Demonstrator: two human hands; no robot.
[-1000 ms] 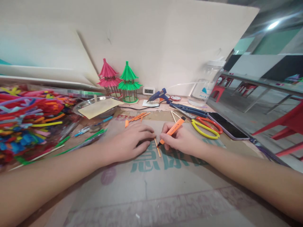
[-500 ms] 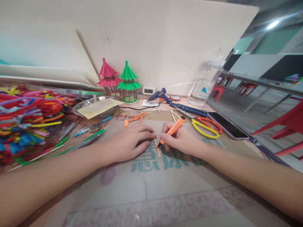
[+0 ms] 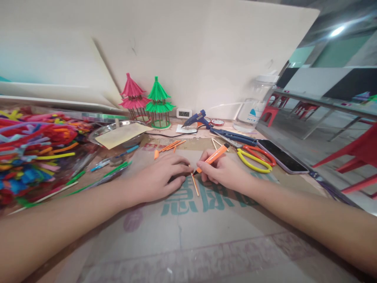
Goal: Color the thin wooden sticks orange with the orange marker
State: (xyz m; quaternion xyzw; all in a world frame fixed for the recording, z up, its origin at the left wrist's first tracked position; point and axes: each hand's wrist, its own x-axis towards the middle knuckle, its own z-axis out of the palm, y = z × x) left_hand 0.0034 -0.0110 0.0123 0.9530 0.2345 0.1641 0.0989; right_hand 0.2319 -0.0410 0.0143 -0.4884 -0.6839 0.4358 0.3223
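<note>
Head view: my right hand [image 3: 218,169] clamps the orange marker [image 3: 212,158]; toward nine o'clock, my left hand [image 3: 166,173], thumb apart from fingers, touches the thin stick [image 3: 194,185].

The person's left hand [image 3: 160,177] and right hand [image 3: 219,169] are bare. The left forearm [image 3: 73,210] and right forearm [image 3: 294,210] are uncovered too, smooth and rounded in outline, slimmer near the hands and broader toward the view's edges.

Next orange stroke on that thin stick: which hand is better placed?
Probably the right hand: it grips the orange marker, tip at or just beside the stick. The left hand holds no marker and seems to steady the stick's far end.
</note>
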